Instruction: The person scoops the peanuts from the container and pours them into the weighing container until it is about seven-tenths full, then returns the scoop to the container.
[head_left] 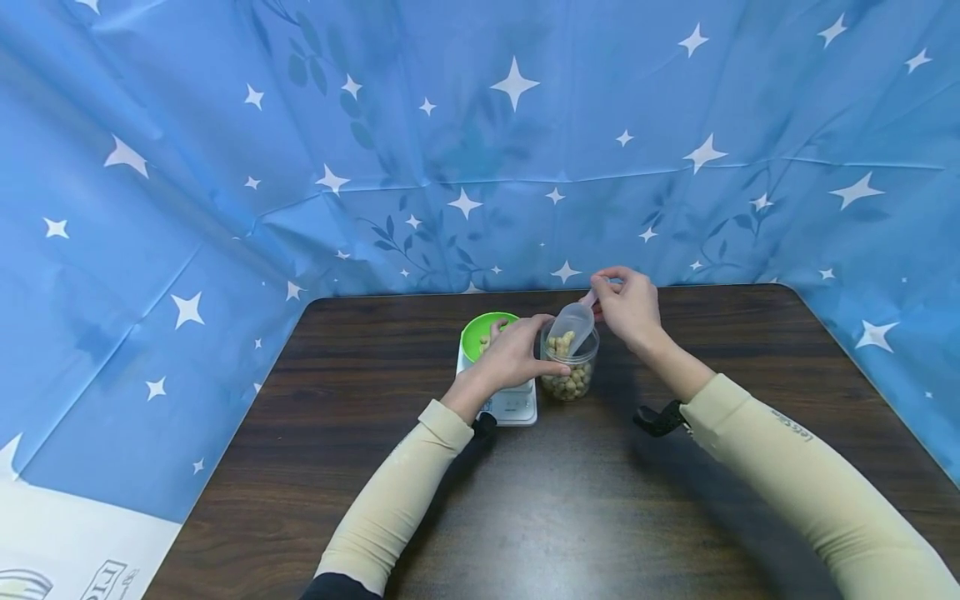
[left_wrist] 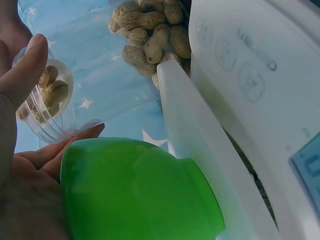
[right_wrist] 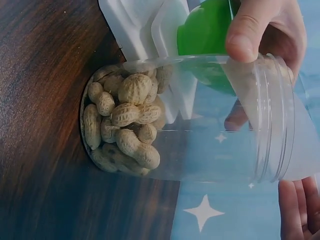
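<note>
A clear plastic jar (right_wrist: 200, 155) stands on the table, its lower part filled with peanuts (right_wrist: 125, 125) in their shells. My left hand (head_left: 512, 354) grips it near the threaded rim, thumb on the near side and fingers beyond. Above, my right hand (head_left: 630, 310) pinches the handle of a translucent scoop (head_left: 576, 317). The scoop's bowl is tilted down into the jar's mouth, with a few peanuts in it. Just left of the jar, a green bowl (left_wrist: 130, 185) sits on a white kitchen scale (head_left: 516, 410), partly hidden behind my left hand; some peanuts show inside the bowl.
Everything stands on a dark wood-grain table (head_left: 555, 508), near its far edge. A blue curtain (head_left: 480, 142) with white stars hangs right behind it. A white printed sheet (head_left: 75, 533) shows at the lower left. Dark wrist cameras hang under both forearms.
</note>
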